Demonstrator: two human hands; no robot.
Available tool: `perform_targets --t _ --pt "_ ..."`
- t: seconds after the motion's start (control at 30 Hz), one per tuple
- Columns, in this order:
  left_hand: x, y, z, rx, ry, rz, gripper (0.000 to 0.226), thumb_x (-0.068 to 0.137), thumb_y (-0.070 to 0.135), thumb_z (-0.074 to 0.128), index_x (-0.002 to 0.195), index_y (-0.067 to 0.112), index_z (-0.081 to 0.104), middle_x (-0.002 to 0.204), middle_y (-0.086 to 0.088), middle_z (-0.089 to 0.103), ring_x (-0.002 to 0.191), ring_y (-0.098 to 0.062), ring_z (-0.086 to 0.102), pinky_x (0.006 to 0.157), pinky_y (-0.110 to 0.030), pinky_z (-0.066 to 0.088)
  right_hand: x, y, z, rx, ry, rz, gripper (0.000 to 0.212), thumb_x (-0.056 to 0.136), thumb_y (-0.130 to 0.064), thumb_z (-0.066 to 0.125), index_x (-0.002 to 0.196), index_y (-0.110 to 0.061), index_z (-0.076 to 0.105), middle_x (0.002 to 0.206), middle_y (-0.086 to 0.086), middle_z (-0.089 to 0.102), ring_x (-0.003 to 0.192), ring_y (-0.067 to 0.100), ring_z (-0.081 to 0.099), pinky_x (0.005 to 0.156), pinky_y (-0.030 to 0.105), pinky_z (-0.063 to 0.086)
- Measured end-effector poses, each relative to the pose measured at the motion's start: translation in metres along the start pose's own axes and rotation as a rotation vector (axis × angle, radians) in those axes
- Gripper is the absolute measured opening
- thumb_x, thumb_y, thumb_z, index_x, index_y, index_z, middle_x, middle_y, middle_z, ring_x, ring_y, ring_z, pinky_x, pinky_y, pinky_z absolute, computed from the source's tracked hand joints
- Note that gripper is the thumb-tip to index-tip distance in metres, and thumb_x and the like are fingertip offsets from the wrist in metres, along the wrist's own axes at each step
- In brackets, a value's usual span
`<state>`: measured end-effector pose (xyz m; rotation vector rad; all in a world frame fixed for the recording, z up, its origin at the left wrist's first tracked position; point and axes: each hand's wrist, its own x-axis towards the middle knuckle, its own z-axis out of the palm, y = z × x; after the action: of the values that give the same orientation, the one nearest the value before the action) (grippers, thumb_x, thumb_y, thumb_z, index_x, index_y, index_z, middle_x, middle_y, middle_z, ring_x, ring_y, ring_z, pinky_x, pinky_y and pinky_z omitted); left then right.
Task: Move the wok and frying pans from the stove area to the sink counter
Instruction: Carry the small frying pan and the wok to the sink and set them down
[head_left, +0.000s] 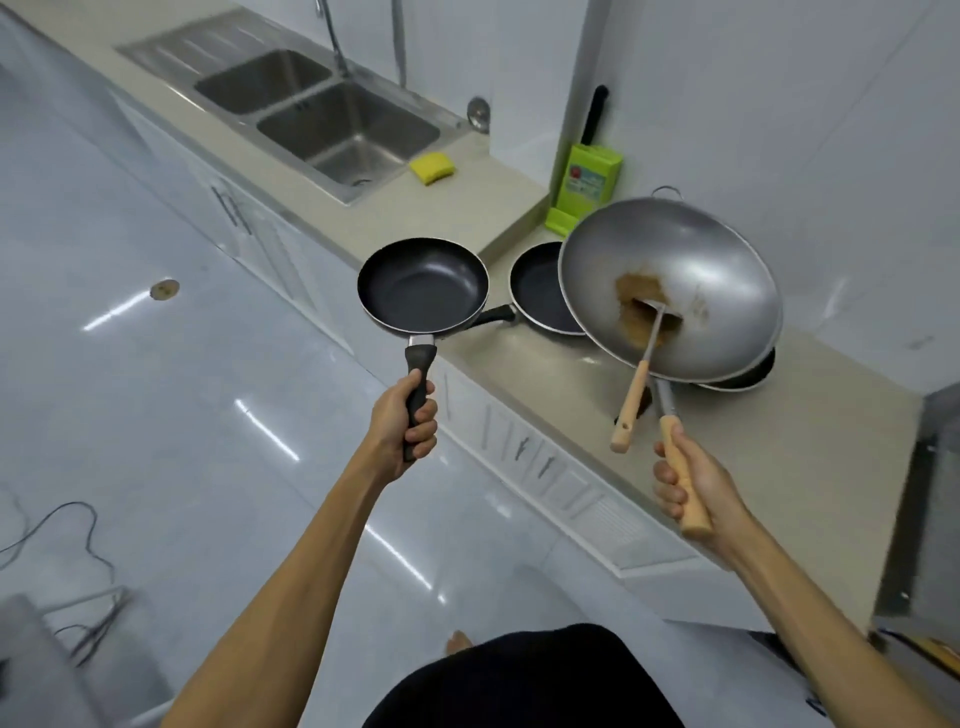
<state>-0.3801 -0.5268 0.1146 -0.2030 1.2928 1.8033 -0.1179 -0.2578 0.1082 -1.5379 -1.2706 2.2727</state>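
Note:
My left hand (408, 428) grips the black handle of a small black frying pan (423, 286), held level in the air over the floor beside the counter. My right hand (688, 480) grips the wooden handle of a large steel wok (696, 260), lifted and tilted above the lower counter. Brown residue and a spatula with a wooden handle (631, 410) lie inside the wok. A second black frying pan (537, 293) rests on the lower counter, partly hidden behind the wok. Another dark pan (748, 376) peeks out under the wok's right rim.
A steel double sink (332, 119) with a drainboard sits in the raised beige counter (374, 223) at the back left. A yellow sponge (432, 167) lies beside it. A green holder (584, 187) stands against the wall. Cables trail on the glossy floor at the left.

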Motion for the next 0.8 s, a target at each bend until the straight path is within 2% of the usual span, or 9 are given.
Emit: perform_targets --t 0.17,0.57,0.8 --pt "0.04 0.054 -0.046 -0.057 0.049 0.031 0.031 0.104 0.037 0.044 0.084 0.015 0.049 0.049 0.004 0.033 0.029 -0.008 0.025 0.028 -0.016 0.022 0.05 -0.026 0.078 -0.127 -0.055 0.043 0.043 0.094 -0.058 0.057 0.1 -0.015 0.051 0.053 -0.001 0.041 0.03 0.011 0.035 0.03 0.019 0.029" --pt "0.177 0.233 -0.137 -0.106 0.209 0.099 0.029 0.105 0.036 0.043 0.085 0.015 0.048 0.047 0.006 0.033 0.029 -0.008 0.024 0.03 -0.017 0.022 0.203 -0.138 0.292 -0.314 -0.186 0.064 0.045 0.097 -0.054 0.056 0.104 -0.01 0.05 0.054 0.003 0.042 0.031 0.013 0.035 0.032 0.02 0.03" --pt "0.231 0.323 -0.201 -0.205 0.26 0.142 0.03 0.105 0.037 0.042 0.085 0.015 0.049 0.048 0.006 0.031 0.03 -0.007 0.024 0.03 -0.017 0.022 0.266 -0.188 0.423 -0.389 -0.262 0.103 0.043 0.097 -0.056 0.054 0.104 -0.014 0.049 0.054 -0.001 0.041 0.032 0.011 0.035 0.031 0.02 0.028"
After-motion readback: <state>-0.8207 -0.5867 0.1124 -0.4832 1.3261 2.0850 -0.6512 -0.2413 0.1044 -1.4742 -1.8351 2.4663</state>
